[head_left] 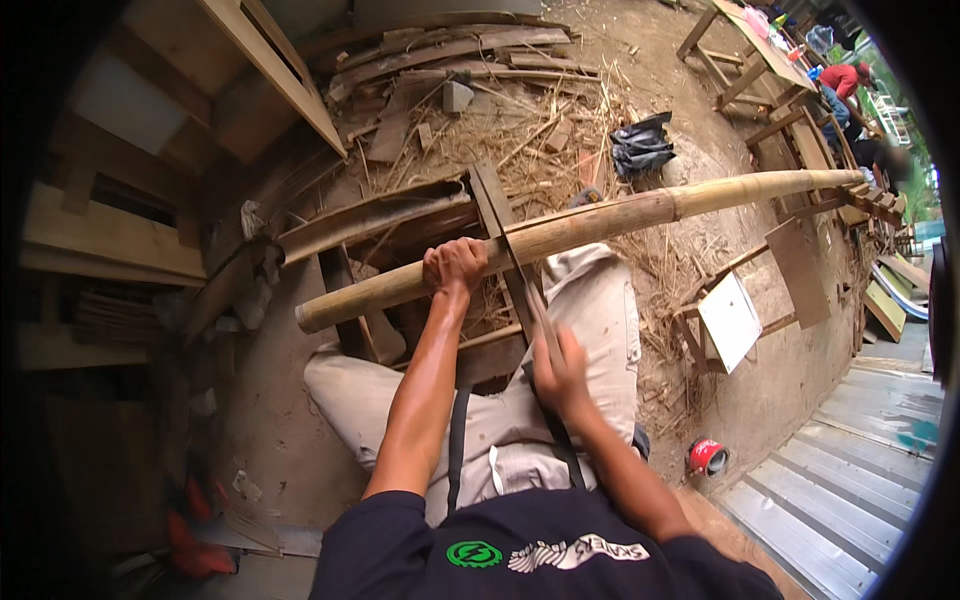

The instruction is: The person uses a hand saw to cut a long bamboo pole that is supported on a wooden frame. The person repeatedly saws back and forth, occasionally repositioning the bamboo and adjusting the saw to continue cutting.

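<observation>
A long bamboo pole [620,215] lies across a low wooden frame [400,212] in front of my knees. Its cut end is at the left, and its far end reaches the upper right. My left hand [456,267] is closed around the pole near the left end. In my right hand [560,372], just right of it, is the handle of a saw [517,265]. The saw's long, narrow, dark blade lies across the pole, right of my left hand. Its teeth are too small to make out.
Wood slabs [480,45] and shavings litter the ground ahead, beside a black plastic bag [642,145]. Wooden panels [110,235] stand at the left. At the right are a red can [708,457], corrugated metal sheets [830,490] and a white board [730,322]. People work at the far right.
</observation>
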`<state>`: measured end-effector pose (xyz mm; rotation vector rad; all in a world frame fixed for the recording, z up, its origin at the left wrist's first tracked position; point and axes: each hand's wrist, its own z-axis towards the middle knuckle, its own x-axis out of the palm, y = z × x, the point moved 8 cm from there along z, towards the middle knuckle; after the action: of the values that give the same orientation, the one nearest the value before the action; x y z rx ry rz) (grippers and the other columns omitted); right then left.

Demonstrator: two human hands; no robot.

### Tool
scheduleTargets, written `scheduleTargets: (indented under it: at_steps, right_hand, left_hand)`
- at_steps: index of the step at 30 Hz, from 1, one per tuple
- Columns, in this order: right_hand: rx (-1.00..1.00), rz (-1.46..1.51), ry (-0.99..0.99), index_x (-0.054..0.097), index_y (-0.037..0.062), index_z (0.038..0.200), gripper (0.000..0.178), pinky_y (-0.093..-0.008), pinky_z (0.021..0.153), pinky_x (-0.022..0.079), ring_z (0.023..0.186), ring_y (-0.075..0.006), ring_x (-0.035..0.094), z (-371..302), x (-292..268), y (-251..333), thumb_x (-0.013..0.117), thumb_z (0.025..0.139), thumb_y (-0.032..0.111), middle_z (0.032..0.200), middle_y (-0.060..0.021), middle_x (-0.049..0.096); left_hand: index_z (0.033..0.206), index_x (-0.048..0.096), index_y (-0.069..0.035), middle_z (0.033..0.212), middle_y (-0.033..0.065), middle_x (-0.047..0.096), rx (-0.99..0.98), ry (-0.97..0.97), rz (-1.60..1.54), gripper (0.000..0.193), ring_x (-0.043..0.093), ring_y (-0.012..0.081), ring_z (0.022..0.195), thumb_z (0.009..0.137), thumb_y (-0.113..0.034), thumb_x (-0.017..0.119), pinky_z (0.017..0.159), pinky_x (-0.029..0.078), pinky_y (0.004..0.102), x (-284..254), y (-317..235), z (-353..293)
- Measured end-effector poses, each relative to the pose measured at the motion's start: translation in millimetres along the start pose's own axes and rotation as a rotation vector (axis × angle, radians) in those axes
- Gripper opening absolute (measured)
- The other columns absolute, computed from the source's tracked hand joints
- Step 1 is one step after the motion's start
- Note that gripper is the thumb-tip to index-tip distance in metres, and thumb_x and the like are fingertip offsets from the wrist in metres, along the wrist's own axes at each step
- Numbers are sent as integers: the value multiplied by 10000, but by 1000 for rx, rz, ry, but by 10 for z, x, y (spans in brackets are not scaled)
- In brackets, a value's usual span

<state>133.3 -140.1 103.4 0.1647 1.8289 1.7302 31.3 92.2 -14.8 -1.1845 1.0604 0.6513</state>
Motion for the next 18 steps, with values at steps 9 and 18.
scheduleTargets:
  at_steps: [9,18]
  right_hand:
    - [11,120,-166,593,1,862,224,-339,556,474,590,-178,625,243,426,-1048,645,953,200,657,-117,635]
    - [72,255,16,557,24,781,288,-266,526,362,595,-62,412,484,551,-919,637,973,223,602,31,453]
  left_hand:
    - [690,731,-61,720,193,686,48,-131,27,403,684,361,660,869,-323,483,701,519,444,-81,-54,-101]
    - [915,750,30,908,318,677,-145,181,15,548,682,469,924,882,-394,404,885,525,492,-56,64,267]
